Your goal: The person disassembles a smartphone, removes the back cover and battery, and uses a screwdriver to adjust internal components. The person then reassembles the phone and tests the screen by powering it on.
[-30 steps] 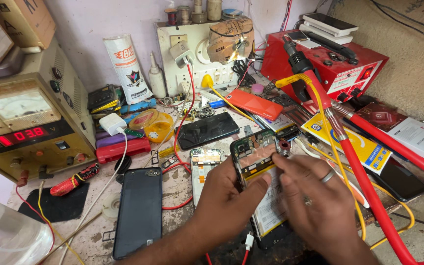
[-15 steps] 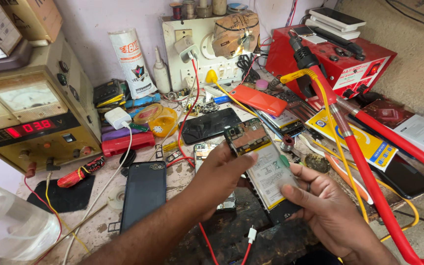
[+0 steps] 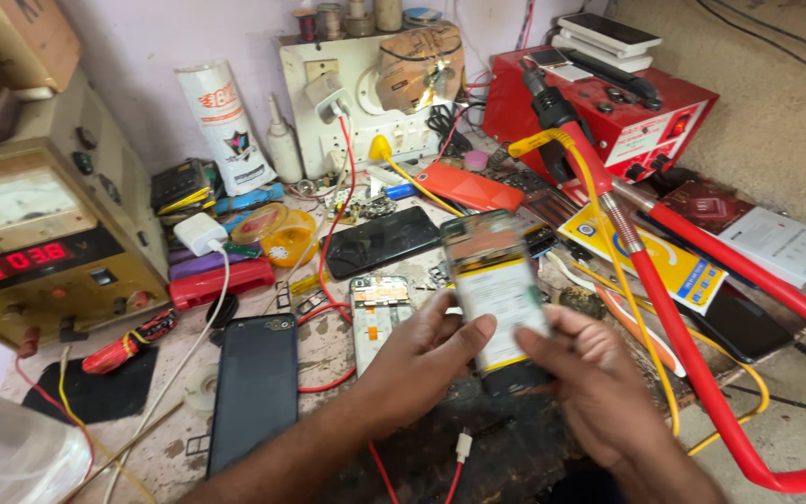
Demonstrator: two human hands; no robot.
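The opened phone [image 3: 499, 289], its back cover off and a white-and-yellow battery showing, is held tilted above the middle of the worktop [image 3: 324, 350] between both hands. The left hand [image 3: 417, 359] grips its left edge, thumb laid on the battery. The right hand [image 3: 599, 387] curls its fingers against the phone's lower right side, pinching it from that edge. Just left of the left hand lies a bare phone frame [image 3: 375, 313], and further left a dark phone [image 3: 254, 387] lies flat. Behind the held phone rest a black phone [image 3: 382, 241] and an orange phone cover [image 3: 466, 189]. A red hose [image 3: 701, 373] curves past the right hand. At the far left stands a power supply [image 3: 44, 252] with a red digital readout; a red station [image 3: 608, 117] stands at the back right.
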